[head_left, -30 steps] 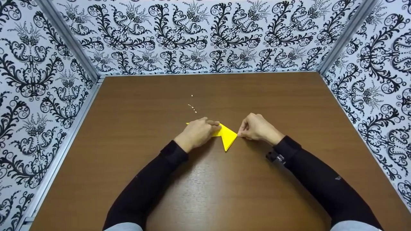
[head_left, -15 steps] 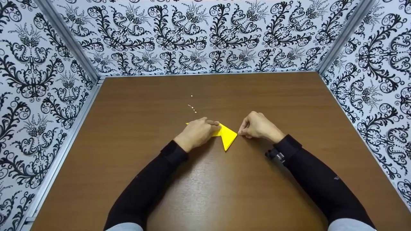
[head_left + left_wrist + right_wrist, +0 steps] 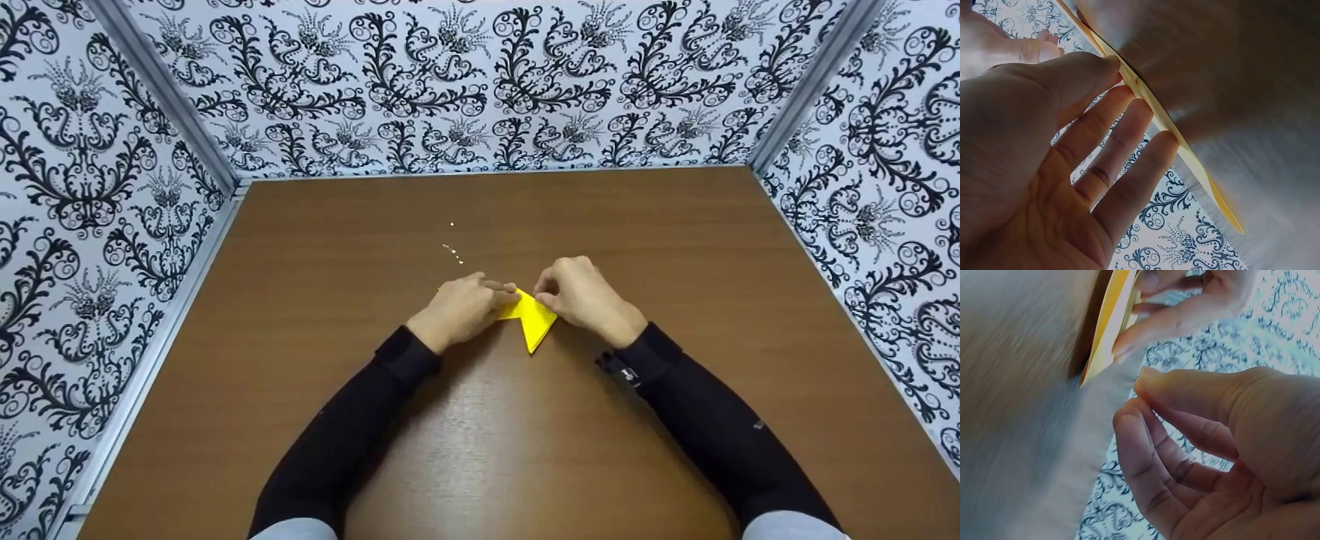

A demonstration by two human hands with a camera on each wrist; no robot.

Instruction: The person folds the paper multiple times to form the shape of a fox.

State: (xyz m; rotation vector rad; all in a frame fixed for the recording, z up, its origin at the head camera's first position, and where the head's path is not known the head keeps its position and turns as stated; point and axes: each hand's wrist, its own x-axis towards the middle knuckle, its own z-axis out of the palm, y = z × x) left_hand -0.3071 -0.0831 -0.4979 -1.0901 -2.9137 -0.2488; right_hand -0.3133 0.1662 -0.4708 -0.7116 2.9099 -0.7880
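Note:
A folded piece of yellow paper [image 3: 535, 328] lies on the brown table, with a pointed flap toward the near side. My left hand [image 3: 466, 306] covers its left part and presses it down, fingers extended. In the left wrist view, the thumb and fingertips [image 3: 1165, 140] rest along the paper [image 3: 1196, 166]. My right hand [image 3: 589, 300] is at the paper's right side, overlapping its edge in the head view. The right wrist view shows the right hand [image 3: 1202, 444] with curled fingers, thumb tip close to the fingertips, nothing held, apart from the paper [image 3: 1109, 332].
Several small white specks [image 3: 454, 253] lie on the table [image 3: 337, 232] beyond the left hand. Patterned black-and-white walls [image 3: 420, 82] with grey metal corner posts enclose the table at the back and sides.
My right hand has come away from the paper's right corner and moved left, over its upper right edge. The left hand keeps its place on the paper.

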